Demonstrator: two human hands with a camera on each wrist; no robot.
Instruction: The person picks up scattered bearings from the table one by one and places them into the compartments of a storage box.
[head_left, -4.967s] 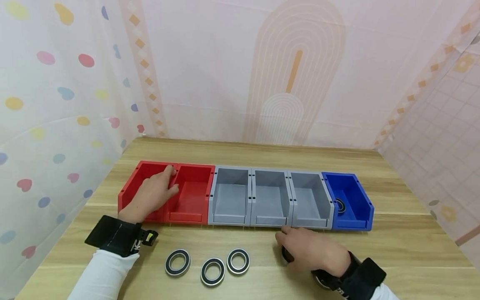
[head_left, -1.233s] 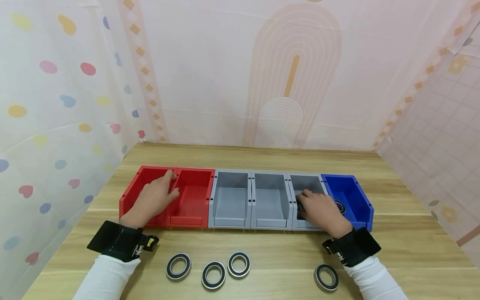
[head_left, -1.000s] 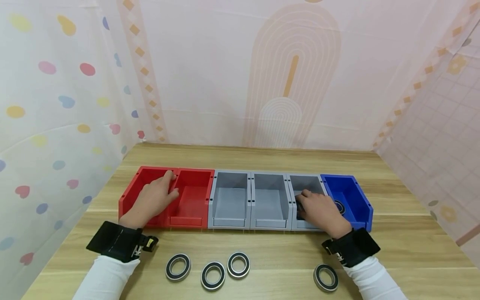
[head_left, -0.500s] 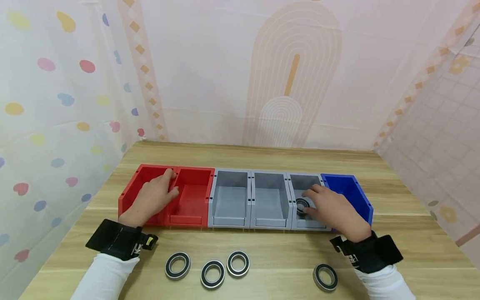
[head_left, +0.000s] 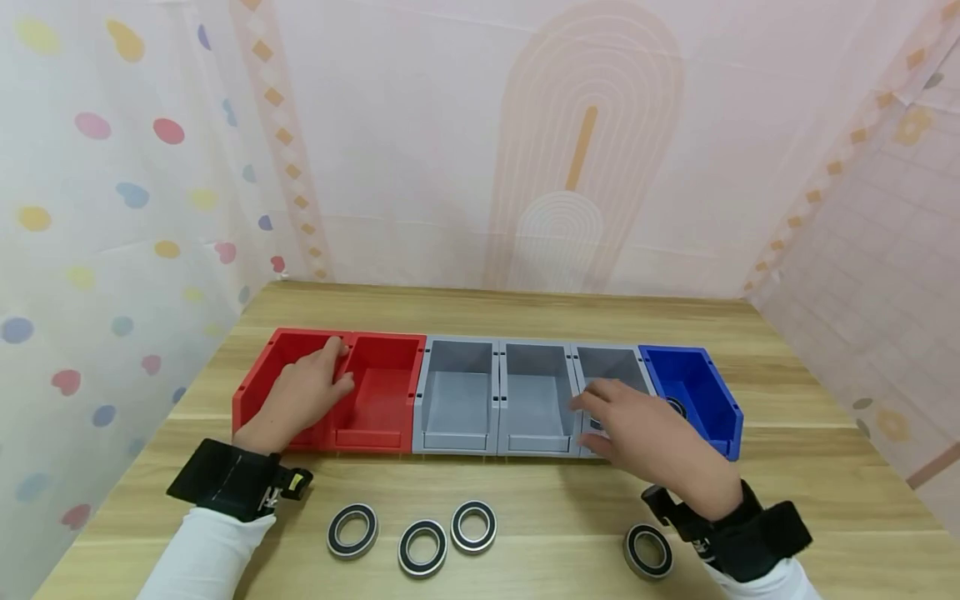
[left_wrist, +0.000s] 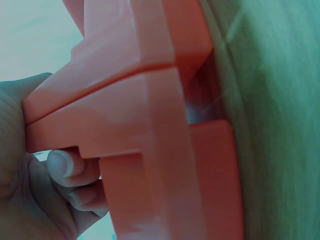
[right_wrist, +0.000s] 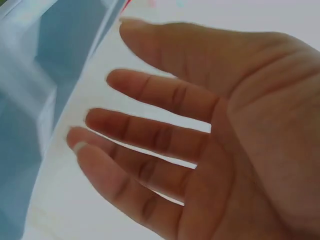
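My left hand (head_left: pixel 300 396) holds the adjoining walls of the two red bins (head_left: pixel 378 433); in the left wrist view its fingers (left_wrist: pixel 62 162) curl round the red edge (left_wrist: pixel 100 117). Over the front of the right-hand grey bin (head_left: pixel 611 360) hovers my right hand (head_left: pixel 656 433), holding nothing. Its fingers (right_wrist: pixel 150 130) are spread and only slightly bent in the right wrist view. Beneath that hand, a ball bearing (head_left: pixel 596 421) lies in the grey bin, mostly hidden. Another bearing (head_left: pixel 678 405) sits in the blue bin (head_left: pixel 708 400), partly covered by the hand.
Bearings lie on the wooden table in front: one at left (head_left: pixel 352 552), two close together, a lower one (head_left: pixel 422 570) and an upper one (head_left: pixel 472 547), and one at right (head_left: pixel 648 572) near my right wrist. Two more grey bins (head_left: pixel 459 442) stand mid-row. Patterned curtains (head_left: pixel 420 150) surround the table.
My right hand took a bearing from the table, set it in the right-hand grey bin, let go and lifted off it, now a little nearer. The left hand has stayed on the red bins.
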